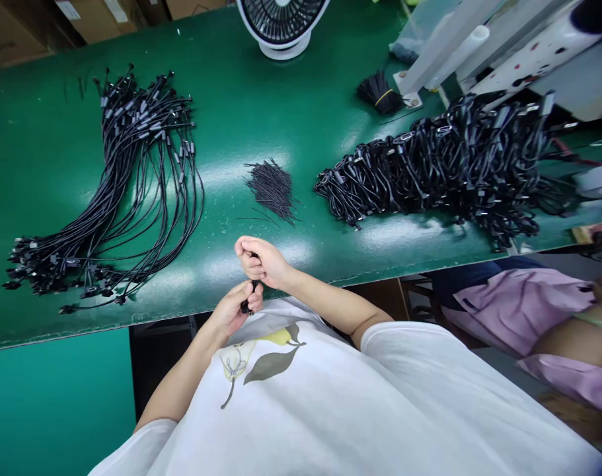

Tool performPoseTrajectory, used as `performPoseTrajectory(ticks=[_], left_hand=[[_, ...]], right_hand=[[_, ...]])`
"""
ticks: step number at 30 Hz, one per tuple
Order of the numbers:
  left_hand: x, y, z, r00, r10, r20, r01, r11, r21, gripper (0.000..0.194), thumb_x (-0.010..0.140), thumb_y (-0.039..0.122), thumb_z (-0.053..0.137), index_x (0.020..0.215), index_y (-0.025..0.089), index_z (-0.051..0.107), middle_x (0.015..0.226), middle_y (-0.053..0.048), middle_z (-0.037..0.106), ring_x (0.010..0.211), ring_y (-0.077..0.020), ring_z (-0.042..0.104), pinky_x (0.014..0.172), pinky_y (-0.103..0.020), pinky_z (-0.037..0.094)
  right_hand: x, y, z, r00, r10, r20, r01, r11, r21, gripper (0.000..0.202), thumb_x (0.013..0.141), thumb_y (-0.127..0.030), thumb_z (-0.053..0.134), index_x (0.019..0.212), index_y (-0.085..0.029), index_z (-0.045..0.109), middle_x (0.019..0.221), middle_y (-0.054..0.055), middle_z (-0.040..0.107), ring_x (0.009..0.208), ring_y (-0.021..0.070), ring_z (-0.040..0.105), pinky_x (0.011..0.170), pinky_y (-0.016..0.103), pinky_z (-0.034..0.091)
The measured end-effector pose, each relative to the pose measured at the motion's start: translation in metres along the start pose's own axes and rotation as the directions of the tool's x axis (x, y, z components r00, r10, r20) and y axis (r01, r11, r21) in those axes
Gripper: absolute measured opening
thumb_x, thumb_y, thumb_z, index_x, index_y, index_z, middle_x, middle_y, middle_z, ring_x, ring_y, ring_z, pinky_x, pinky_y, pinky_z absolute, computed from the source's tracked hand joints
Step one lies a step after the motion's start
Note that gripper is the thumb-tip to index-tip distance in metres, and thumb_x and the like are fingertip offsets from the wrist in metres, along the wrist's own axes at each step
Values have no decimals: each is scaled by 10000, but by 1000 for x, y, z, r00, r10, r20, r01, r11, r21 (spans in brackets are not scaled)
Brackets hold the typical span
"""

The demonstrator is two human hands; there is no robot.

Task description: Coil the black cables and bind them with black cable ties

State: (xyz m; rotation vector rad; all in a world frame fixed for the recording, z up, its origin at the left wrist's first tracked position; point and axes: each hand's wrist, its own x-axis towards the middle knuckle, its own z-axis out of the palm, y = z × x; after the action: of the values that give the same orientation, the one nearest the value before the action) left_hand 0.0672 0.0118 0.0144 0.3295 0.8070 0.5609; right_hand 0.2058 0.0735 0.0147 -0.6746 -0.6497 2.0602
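Close to my body, at the table's front edge, my left hand [235, 308] is closed around the lower part of a folded black cable [246, 306]. Just above it my right hand [264, 260] grips the upper part of the same cable, its fingers curled. Most of the cable is hidden inside both hands. A small pile of short black twist ties [271, 188] lies on the table beyond my hands. To the left rests a large bunch of long, loose black cables [115, 165] with connectors at both ends. On the right, many folded, bundled black cables [429, 165] form a long heap.
A white fan [283, 49] stands at the back of the green table [221, 99]. A banded bunch of black ties [380, 94] lies near a metal post [444, 43]. Cardboard boxes [95, 20] sit behind the table. Another person in a pink top [523, 304] is at the right.
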Motion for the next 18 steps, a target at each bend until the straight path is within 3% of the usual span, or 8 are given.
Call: performPoseTrajectory(ticks=[2,4,6,8,9,11,14,18], left_hand=[[-2,1,1,995,74,-68,-74,997,13,357,758,406,771,689,111,584,579,50,332,506,-59,317,495,-191,294],[-3,9,0,972,190,-141,-187,982,32,356,755,405,773,680,111,586,573,52,330,500,-55,311,486,-186,279],[-2,20,-1,934,302,-192,-297,953,57,358,725,403,796,676,108,599,570,51,335,501,-52,321,483,-182,280],[0,28,-2,912,347,-219,-339,938,74,348,705,391,811,690,102,618,572,49,346,505,-52,333,485,-181,289],[2,30,-2,911,346,-227,-337,938,76,340,706,386,811,709,97,633,571,48,352,507,-53,338,487,-181,293],[4,30,-2,915,329,-232,-321,944,73,332,716,382,802,765,84,663,568,46,361,506,-54,344,487,-182,297],[6,28,-1,911,329,-249,-325,944,59,343,713,369,803,830,69,686,556,51,362,496,-54,342,480,-183,291],[5,28,2,913,326,-245,-327,944,38,333,712,340,808,882,88,675,551,54,383,487,-54,338,476,-183,280]], right_hand=[[-2,-4,-24,993,-100,-65,84,974,-210,248,886,-449,461,921,-206,498,621,-66,463,472,72,420,483,195,400],[-4,-16,-54,937,-267,-227,85,802,-591,317,888,-500,475,991,-203,513,833,13,580,687,122,560,636,251,463],[-3,-30,-83,825,-431,-365,-173,423,-890,306,886,-468,522,1004,-186,532,981,76,604,823,168,571,692,272,434],[-2,-41,-102,764,-501,-407,-439,58,-897,222,898,-373,544,986,-169,558,1030,110,615,864,196,561,691,277,386],[-2,-45,-107,763,-500,-410,-499,-50,-865,182,913,-329,528,981,-166,570,1037,117,621,867,202,561,685,279,365],[-2,-49,-110,766,-501,-402,-534,-149,-832,162,947,-278,471,987,-171,586,1025,110,632,846,197,566,659,277,331],[-8,-52,-109,736,-557,-385,-578,-220,-786,217,981,-297,417,1009,-180,598,1008,102,638,809,191,569,618,278,294],[-20,-62,-111,664,-645,-379,-634,-217,-743,271,993,-292,385,1010,-165,624,1023,112,640,802,190,573,618,283,291]])
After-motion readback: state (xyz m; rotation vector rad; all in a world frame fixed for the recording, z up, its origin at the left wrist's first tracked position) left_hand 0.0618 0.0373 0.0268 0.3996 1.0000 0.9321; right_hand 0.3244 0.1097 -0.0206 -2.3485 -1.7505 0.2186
